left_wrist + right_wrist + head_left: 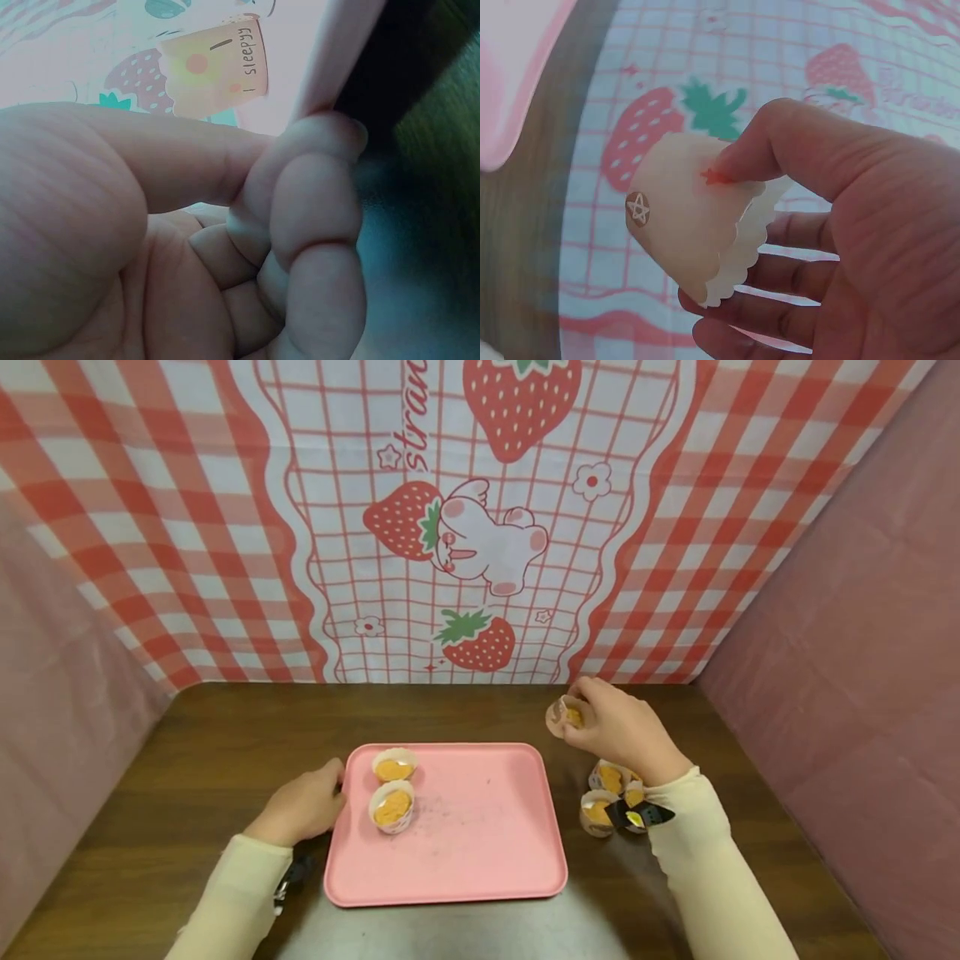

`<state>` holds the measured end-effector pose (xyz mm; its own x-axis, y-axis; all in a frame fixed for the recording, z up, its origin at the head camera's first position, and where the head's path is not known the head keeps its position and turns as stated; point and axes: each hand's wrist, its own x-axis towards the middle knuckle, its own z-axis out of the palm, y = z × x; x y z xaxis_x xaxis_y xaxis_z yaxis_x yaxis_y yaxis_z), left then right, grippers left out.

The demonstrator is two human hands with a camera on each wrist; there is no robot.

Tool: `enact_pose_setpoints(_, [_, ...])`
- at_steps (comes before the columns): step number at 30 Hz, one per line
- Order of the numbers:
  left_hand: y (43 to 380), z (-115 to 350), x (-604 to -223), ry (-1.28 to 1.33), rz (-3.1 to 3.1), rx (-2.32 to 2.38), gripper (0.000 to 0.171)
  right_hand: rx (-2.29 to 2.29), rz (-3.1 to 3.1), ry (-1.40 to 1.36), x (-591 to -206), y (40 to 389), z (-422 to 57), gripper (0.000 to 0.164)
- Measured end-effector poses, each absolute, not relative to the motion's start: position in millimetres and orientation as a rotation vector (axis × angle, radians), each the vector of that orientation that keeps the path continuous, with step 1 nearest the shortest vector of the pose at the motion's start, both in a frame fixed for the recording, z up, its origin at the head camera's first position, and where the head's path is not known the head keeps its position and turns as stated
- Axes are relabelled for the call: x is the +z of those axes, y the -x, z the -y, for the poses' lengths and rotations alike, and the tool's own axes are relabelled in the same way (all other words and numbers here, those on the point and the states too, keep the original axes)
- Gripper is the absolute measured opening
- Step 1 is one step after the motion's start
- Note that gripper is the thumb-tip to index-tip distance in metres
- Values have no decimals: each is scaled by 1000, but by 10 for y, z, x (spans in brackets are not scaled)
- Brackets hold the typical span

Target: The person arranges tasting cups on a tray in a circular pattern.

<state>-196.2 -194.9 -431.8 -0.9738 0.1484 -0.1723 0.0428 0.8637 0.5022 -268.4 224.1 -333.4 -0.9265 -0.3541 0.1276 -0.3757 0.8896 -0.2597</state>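
My right hand (622,731) pinches a cupcake in a scallop-edged paper cup (557,718) above the table's back right, apart from the tray. The right wrist view shows the thumb pressed on the paper cup (682,195), which is tilted, with a star mark on its side. My left hand (303,806) grips the left rim of a pink tray (487,835), thumb and forefinger meeting at the tray's edge (322,75). Two cupcakes, a rear one (393,768) and a front one (392,808), stand on the tray's left part; printed lettering shows on one paper cup (217,67).
Several more cupcakes (597,814) cluster on the wooden table (247,727) right of the tray, partly hidden by the right wrist and its black strap (637,814). A strawberry-print cloth (480,543) hangs behind, with pink cloth (832,610) at the sides.
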Motion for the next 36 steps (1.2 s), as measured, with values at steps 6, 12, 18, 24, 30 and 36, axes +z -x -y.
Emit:
enact_pose_setpoints(6, [1965, 1943, -4308, -141, -2834, 750, 20, 472, 2906, -625, -3395, 2548, -2065, 37])
enact_pose_setpoints(12, [1959, 1948, -4315, -136, -2816, 762, 20, 485, 2872, -653, -3476, 2488, -1929, 43])
enact_pose_setpoints(18, [1966, 1955, -4323, -127, -2816, 762, 20, 446, 2840, -639, -3492, 2471, -1911, 42])
enact_pose_setpoints(24, [1972, 1935, -4300, -124, -2821, 749, 21, 447, 2818, -655, -3483, 2438, -1922, 41])
enact_pose_setpoints(30, [1965, 1935, -4303, -123, -2833, 732, 20, 447, 2802, -678, -3479, 2414, -1896, 40])
enact_pose_setpoints(36, [1960, 1922, -4302, -126, -2834, 723, 22, 453, 2807, -676, -3460, 2391, -1900, 40])
